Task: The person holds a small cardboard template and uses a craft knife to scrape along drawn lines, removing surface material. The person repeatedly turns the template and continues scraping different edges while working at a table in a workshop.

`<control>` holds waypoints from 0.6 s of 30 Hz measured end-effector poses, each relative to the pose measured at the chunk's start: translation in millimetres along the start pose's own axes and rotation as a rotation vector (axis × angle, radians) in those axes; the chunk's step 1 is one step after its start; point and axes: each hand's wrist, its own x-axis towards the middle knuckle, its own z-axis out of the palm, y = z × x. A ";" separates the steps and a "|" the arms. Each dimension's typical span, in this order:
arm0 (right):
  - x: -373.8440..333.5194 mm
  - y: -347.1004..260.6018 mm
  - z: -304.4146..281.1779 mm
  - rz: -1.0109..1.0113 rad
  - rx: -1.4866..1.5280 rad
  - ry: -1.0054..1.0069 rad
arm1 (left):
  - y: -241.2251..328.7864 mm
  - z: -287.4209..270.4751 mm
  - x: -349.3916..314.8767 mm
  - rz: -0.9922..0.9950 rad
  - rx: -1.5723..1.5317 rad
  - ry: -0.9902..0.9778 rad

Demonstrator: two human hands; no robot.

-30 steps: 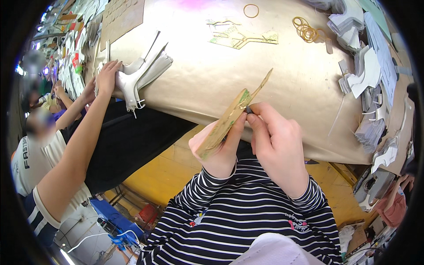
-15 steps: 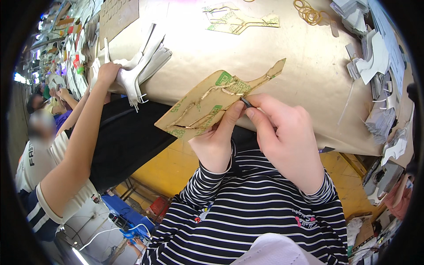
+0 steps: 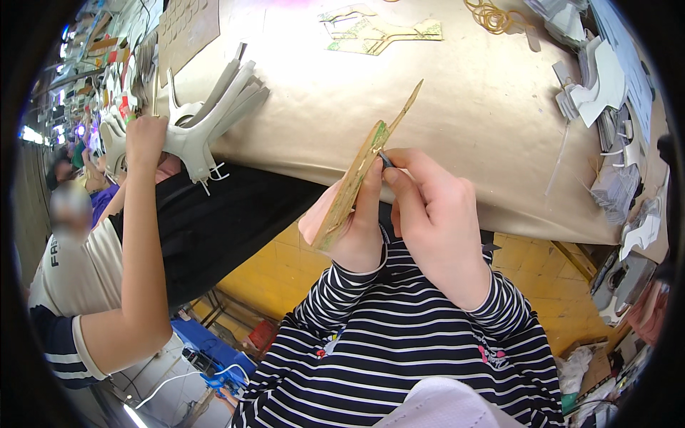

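My left hand (image 3: pixel 365 221) grips a flat brown template (image 3: pixel 346 200) with green print and slots cut through it. The template is turned nearly edge-on, its narrow tip pointing up and away. My right hand (image 3: pixel 441 217) pinches a small dark tool (image 3: pixel 387 160), which touches or nearly touches the template's edge beside my left thumb. The tool's working end is too small to make out. Beyond both hands, a similar yellow-green slotted template (image 3: pixel 378 36) lies on the table.
A tan-covered table (image 3: pixel 457 107) stretches ahead. Rubber bands (image 3: pixel 492 16) lie at its far side. Stacks of white and grey cut pieces (image 3: pixel 615 175) line the right. At left, a co-worker's hand (image 3: pixel 146 139) holds a bundle of white pieces (image 3: pixel 196 146) close to my workspace.
I have tilted the template from face-up to nearly edge-on, and both hands have shifted slightly left. The co-worker's hand has moved left and down, with the bundle of white pieces turned.
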 end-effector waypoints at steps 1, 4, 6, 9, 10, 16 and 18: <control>-0.4 0.5 2.1 -0.019 -0.021 0.022 | -0.1 1.7 0.9 0.028 0.017 0.015; -1.3 2.1 7.0 -0.066 -0.065 0.085 | 0.8 5.7 2.3 0.059 0.046 0.035; -1.8 3.2 10.8 -0.108 -0.102 0.128 | 1.5 7.2 1.7 0.038 0.035 0.043; -1.6 4.6 13.6 -0.127 -0.134 0.148 | 1.7 9.1 -0.5 -0.012 0.022 0.064; -1.7 4.5 12.6 -0.131 -0.133 0.151 | 1.8 9.7 -1.5 0.001 0.023 0.074; 3.9 2.3 -5.5 -0.125 -0.092 0.043 | 4.7 5.8 0.5 -0.132 -0.136 0.049; 2.9 -0.2 -8.6 -0.117 -0.080 0.006 | 7.8 -1.2 4.6 -0.296 -0.364 -0.006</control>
